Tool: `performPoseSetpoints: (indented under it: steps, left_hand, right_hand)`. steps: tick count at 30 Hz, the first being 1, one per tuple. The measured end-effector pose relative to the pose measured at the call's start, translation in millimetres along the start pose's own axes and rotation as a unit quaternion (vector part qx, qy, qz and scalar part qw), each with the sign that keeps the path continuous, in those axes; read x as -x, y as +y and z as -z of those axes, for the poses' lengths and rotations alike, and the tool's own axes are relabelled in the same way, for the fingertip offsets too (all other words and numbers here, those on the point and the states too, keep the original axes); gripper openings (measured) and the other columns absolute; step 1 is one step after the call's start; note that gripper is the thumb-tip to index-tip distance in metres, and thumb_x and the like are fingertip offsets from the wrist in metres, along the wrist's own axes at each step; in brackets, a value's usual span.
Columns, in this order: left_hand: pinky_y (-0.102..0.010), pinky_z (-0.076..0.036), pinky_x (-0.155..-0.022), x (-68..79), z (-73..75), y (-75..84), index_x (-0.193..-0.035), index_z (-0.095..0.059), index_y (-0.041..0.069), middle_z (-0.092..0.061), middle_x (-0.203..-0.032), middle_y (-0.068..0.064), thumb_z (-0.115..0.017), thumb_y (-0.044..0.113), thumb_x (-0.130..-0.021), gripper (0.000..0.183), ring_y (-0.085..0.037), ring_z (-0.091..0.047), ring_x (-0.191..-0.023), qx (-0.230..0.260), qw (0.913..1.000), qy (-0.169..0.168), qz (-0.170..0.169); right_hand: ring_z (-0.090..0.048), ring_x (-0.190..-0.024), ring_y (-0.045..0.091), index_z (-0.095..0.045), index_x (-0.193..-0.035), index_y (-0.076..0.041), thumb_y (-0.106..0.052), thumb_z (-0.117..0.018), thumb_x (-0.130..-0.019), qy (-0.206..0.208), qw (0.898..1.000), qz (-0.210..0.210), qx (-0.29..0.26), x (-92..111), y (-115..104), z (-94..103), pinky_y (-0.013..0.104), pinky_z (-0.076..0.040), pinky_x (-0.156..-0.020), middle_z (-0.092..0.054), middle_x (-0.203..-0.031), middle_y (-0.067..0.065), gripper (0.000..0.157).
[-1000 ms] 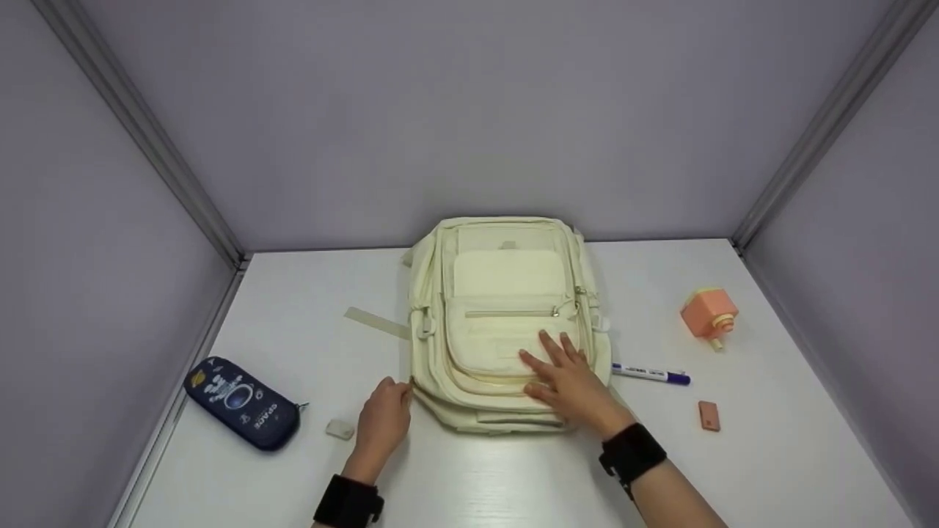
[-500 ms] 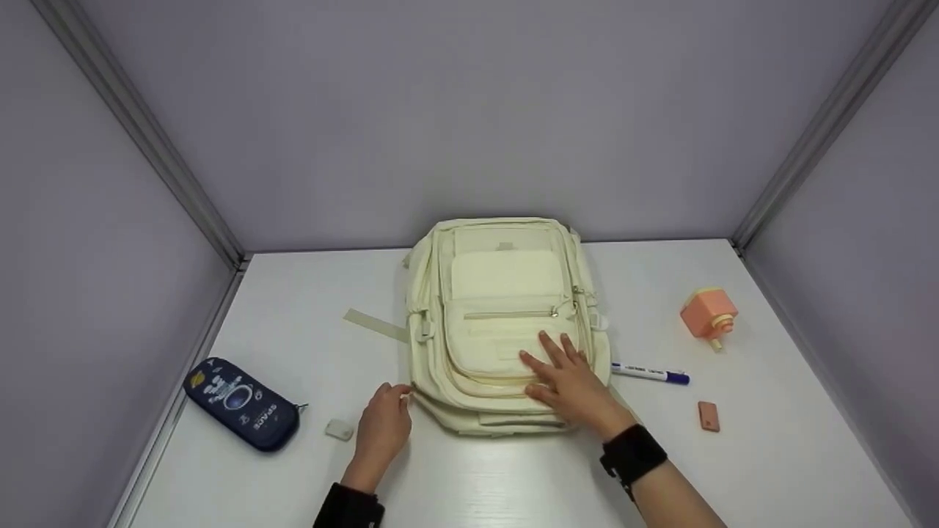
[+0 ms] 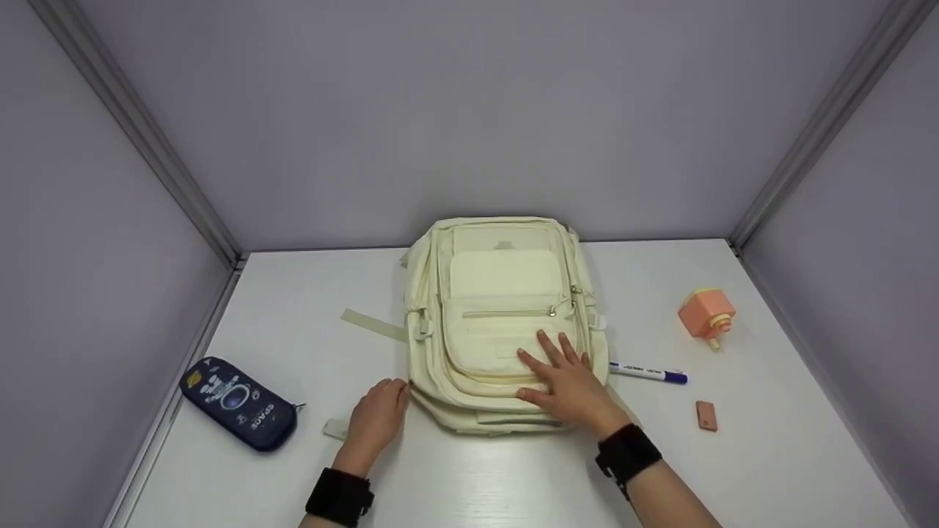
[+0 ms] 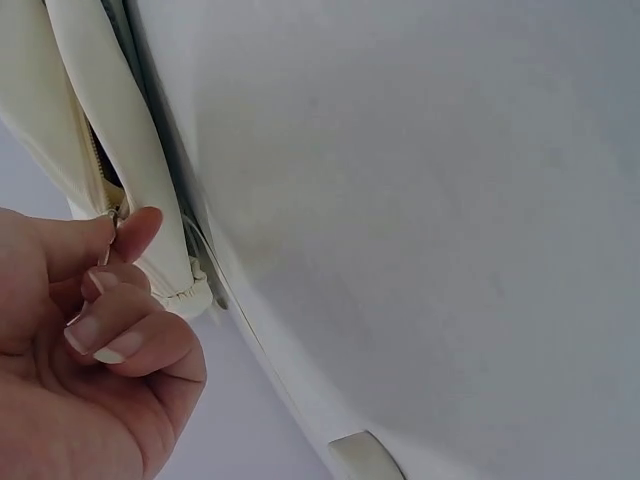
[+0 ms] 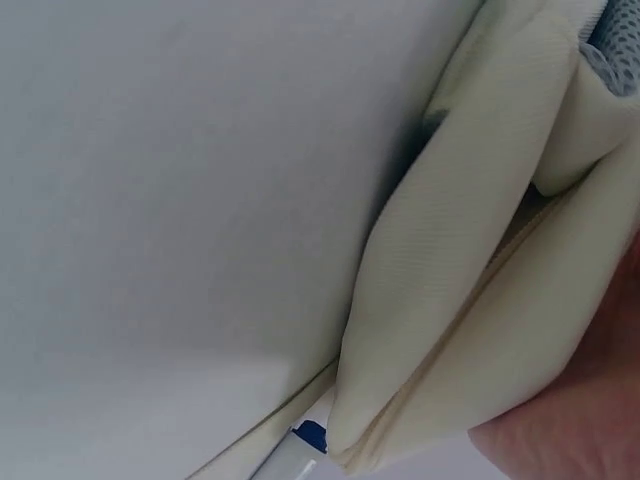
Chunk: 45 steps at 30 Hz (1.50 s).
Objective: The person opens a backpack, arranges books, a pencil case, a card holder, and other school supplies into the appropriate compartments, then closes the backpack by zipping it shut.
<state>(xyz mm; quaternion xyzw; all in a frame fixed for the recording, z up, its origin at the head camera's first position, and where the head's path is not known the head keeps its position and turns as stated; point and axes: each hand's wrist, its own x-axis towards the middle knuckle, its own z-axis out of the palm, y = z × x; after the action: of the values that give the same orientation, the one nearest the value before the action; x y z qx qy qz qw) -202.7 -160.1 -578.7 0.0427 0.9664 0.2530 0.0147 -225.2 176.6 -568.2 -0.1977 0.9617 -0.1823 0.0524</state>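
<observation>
A cream backpack (image 3: 506, 275) lies front side up on the white table. At its lower left edge, my left hand (image 3: 378, 416) pinches a small metal zipper pull (image 4: 108, 240) between thumb and index finger, the other fingers curled in. Just above the pull in the left wrist view, the zipper teeth (image 4: 95, 160) show beside a dark gap. My right hand (image 3: 576, 389) rests with spread fingers on the lower right of the front pocket. In the right wrist view only part of that hand (image 5: 575, 425) shows at the bag's side.
Left of the bag are a navy pencil case (image 3: 238, 403), a strap end (image 3: 370, 324) and a pale block (image 3: 335, 428) partly behind my left hand. On the right lie a blue-capped marker (image 3: 649, 372), a reddish block (image 3: 706, 416) and an orange cube-shaped thing (image 3: 704, 313). Walls enclose the table.
My left hand has shifted slightly left and now covers part of the pale block; it stays at the bag's lower left edge. My right hand keeps its place on the bag.
</observation>
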Motion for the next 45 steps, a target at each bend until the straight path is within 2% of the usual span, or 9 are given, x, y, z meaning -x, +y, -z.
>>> performPoseSetpoints:
  steps: [5,11,17,27,31,36,45]
  left_hand:
    - [-0.038,-0.049,-0.058,-5.3,0.5,1.0,-0.100,-0.068,0.003,-0.060,-0.079,-0.002,-0.055,0.015,-0.101,0.018,-0.021,-0.061,-0.071,-0.001,0.9995,0.029,-0.012]
    - [-0.041,-0.050,-0.058,-9.0,0.4,2.4,-0.099,-0.065,0.003,-0.063,-0.082,-0.007,-0.054,0.014,-0.102,0.015,-0.027,-0.064,-0.074,-0.019,0.9975,0.066,-0.015]
    - [-0.043,-0.052,-0.065,-3.9,5.1,2.2,-0.107,-0.069,0.004,-0.066,-0.087,-0.007,-0.054,0.013,-0.102,0.018,-0.027,-0.066,-0.081,-0.025,0.9983,0.051,-0.014]
    - [-0.042,-0.052,-0.074,11.4,9.8,8.2,-0.108,-0.070,0.007,-0.067,-0.094,-0.006,-0.056,0.009,-0.100,0.016,-0.027,-0.065,-0.090,0.002,0.9990,0.010,-0.044]
    - [-0.039,-0.052,-0.070,15.9,5.8,14.2,-0.106,-0.069,0.008,-0.066,-0.090,-0.004,-0.056,0.009,-0.100,0.015,-0.025,-0.065,-0.086,-0.003,0.9981,0.002,-0.062]
    - [-0.037,-0.050,-0.062,20.1,4.7,18.6,-0.099,-0.068,0.007,-0.062,-0.082,-0.003,-0.059,0.006,-0.097,0.009,-0.023,-0.064,-0.076,-0.033,0.9955,0.008,-0.089]
    - [-0.037,-0.052,-0.068,24.3,5.9,21.9,-0.102,-0.069,0.009,-0.067,-0.092,-0.004,-0.060,0.004,-0.096,0.012,-0.022,-0.066,-0.085,-0.032,0.9907,0.004,-0.132]
  right_hand:
    - [0.007,-0.148,0.031,-0.029,-0.153,-0.038,-0.072,-0.044,-0.090,0.000,0.999,-0.033,-0.012,-6,-3,-1.1,0.078,-0.010,-0.101,-0.002,-0.164,-0.002,0.073]
    - [0.007,-0.148,0.032,-0.028,-0.153,-0.039,-0.073,-0.042,-0.090,-0.003,0.999,-0.044,-0.022,-11,-5,-2.5,0.081,-0.014,-0.097,-0.001,-0.164,-0.002,0.073]
    - [0.007,-0.148,0.032,-0.028,-0.153,-0.040,-0.070,-0.042,-0.092,-0.008,0.998,-0.053,-0.028,-14,-9,-2.5,0.081,-0.015,-0.096,0.000,-0.164,-0.003,0.070]
    - [0.011,-0.147,0.033,-0.024,-0.154,-0.042,-0.068,-0.042,-0.094,-0.034,0.996,-0.068,-0.036,-16,-13,1.1,0.082,-0.015,-0.095,0.005,-0.163,-0.005,0.068]
    - [0.011,-0.147,0.033,-0.024,-0.154,-0.041,-0.067,-0.042,-0.094,-0.031,0.997,-0.071,-0.030,-16,-12,0.9,0.082,-0.016,-0.094,0.004,-0.164,-0.004,0.067]
    - [0.009,-0.147,0.035,-0.026,-0.154,-0.042,-0.067,-0.042,-0.094,-0.027,0.997,-0.068,-0.034,-15,-10,1.1,0.083,-0.016,-0.092,0.004,-0.164,-0.004,0.067]
    - [0.009,-0.147,0.036,-0.025,-0.154,-0.041,-0.068,-0.042,-0.093,-0.029,0.996,-0.071,-0.042,-14,-10,2.8,0.083,-0.015,-0.093,0.004,-0.164,-0.004,0.068]
